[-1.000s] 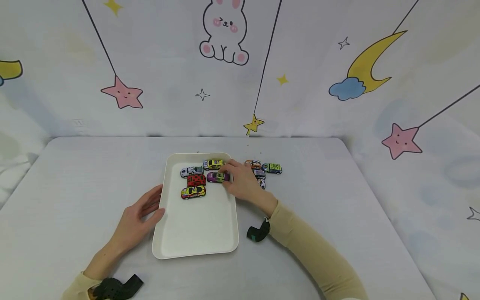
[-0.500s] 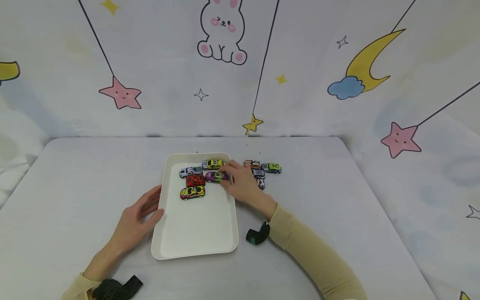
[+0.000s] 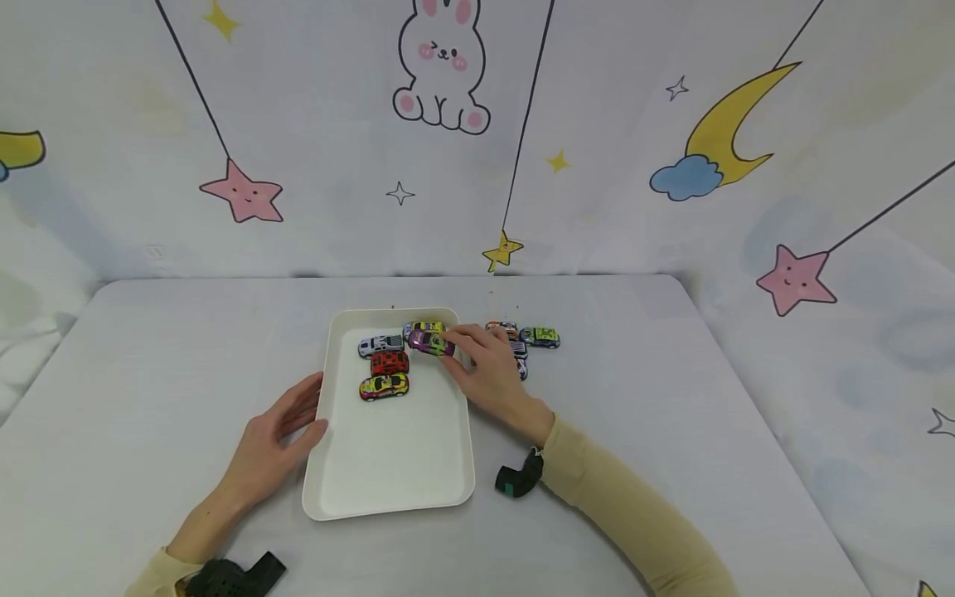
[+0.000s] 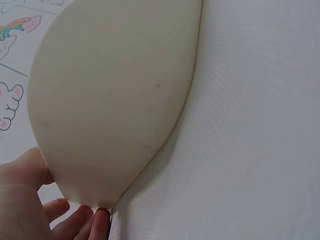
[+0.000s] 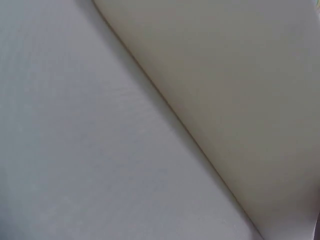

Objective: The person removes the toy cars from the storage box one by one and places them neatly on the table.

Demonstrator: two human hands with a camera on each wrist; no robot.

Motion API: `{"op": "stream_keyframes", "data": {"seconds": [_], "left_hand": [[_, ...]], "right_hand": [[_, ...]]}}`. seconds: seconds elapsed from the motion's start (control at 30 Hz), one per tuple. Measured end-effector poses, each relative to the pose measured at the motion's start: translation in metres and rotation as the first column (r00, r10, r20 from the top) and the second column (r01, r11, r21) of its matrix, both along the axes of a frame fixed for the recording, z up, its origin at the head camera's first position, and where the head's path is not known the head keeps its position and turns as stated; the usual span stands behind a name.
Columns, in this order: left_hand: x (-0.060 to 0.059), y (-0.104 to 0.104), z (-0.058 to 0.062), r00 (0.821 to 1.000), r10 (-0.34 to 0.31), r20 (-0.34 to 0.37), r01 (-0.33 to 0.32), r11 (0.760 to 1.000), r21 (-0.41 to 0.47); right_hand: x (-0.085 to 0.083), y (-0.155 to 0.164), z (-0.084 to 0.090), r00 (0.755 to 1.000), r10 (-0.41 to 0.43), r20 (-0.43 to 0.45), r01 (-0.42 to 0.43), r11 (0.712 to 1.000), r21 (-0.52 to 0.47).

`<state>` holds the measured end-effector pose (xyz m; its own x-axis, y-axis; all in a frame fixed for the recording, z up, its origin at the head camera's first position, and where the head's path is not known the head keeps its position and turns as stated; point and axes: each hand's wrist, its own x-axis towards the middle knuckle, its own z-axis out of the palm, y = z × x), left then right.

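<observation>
The right hand (image 3: 488,373) reaches over the right rim of the white tray (image 3: 391,456), its thumb and fingertips pinching the purple car (image 3: 429,342). That car is over the far part of the tray and overlaps a yellow car (image 3: 423,327) in the head view; whether the two touch, I cannot tell. The left hand (image 3: 261,444) lies along the opposite side, thumb spread apart from relaxed fingers, with fingertips touching the tray's outer wall. Both forearms wear tan sleeves (image 3: 642,506), with a black wrist camera (image 3: 520,474) on each.

The tray is smooth, shallow and rectangular, with rounded corners and sloping walls. It also holds a silver car (image 3: 380,346), a red car (image 3: 390,362) and a red-and-yellow car (image 3: 384,386). Outside it, a green car (image 3: 540,337) and an orange car (image 3: 501,329) lie among others on the pale table (image 3: 612,373). The cars carry busy, colourful markings, any lettering too small to read
</observation>
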<state>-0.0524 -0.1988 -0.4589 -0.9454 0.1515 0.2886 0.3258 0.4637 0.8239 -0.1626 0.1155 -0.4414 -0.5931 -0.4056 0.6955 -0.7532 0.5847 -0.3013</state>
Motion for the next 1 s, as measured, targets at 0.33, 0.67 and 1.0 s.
{"op": "stream_keyframes", "data": {"seconds": [0.33, 0.67, 1.0], "left_hand": [[0.002, 0.000, -0.002, 1.000, 0.007, 0.010, -0.006, 1.000, -0.014], [0.000, -0.001, -0.001, 1.000, -0.004, -0.004, 0.004, 1.000, 0.012], [0.000, 0.000, -0.001, 1.000, -0.005, -0.005, 0.005, 1.000, 0.012]], "right_hand": [[0.017, 0.021, -0.005, 0.990, 0.017, -0.138, -0.035, 0.991, -0.131], [0.020, 0.049, -0.011, 0.995, -0.016, -0.096, 0.002, 0.990, -0.141], [0.018, 0.069, -0.015, 0.996, -0.032, -0.087, 0.022, 0.993, -0.115]]}}
